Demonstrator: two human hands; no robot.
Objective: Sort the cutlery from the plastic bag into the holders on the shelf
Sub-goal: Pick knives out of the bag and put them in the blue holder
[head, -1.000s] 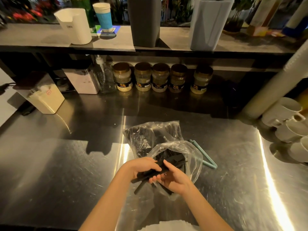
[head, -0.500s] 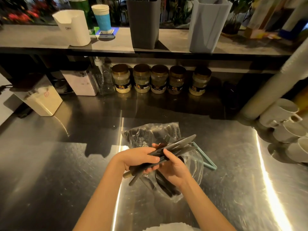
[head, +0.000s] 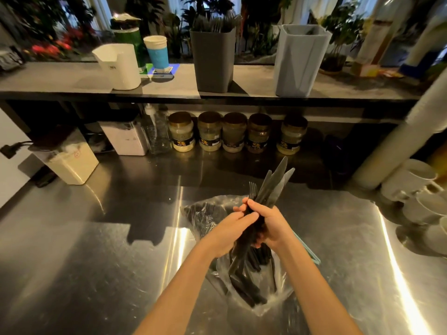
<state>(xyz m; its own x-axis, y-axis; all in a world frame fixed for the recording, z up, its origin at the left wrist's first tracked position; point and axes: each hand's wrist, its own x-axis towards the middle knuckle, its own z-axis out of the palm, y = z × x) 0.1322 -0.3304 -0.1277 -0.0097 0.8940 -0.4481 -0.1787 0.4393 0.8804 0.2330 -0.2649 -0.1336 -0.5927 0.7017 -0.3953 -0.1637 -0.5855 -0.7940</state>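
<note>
Bundle of black knives (head: 275,187), with one fork (head: 252,189) among them, is clasped by both hands above the plastic bag (head: 278,296). The left hand (head: 229,229) and right hand (head: 274,224) each wrap their fingers round the handles. A second earlier the bundle lay low and nearly level at the bag's mouth; it now stands raised, blades tipped toward the shelf (head: 72,83). The handful appears gathered for carrying, though the stray fork suggests separating is still due. More cutlery remains in the bag. The dark grey holder (head: 212,64), already bearing cutlery, and the pale grey holder (head: 300,64) stand on the shelf, well apart from the hands. The steel counter (head: 96,262) carries the bag. Jars (head: 232,134) line its back beneath the shelf, white mugs (head: 411,180) crowd its right edge, and plants (head: 343,22) fill the background.
</note>
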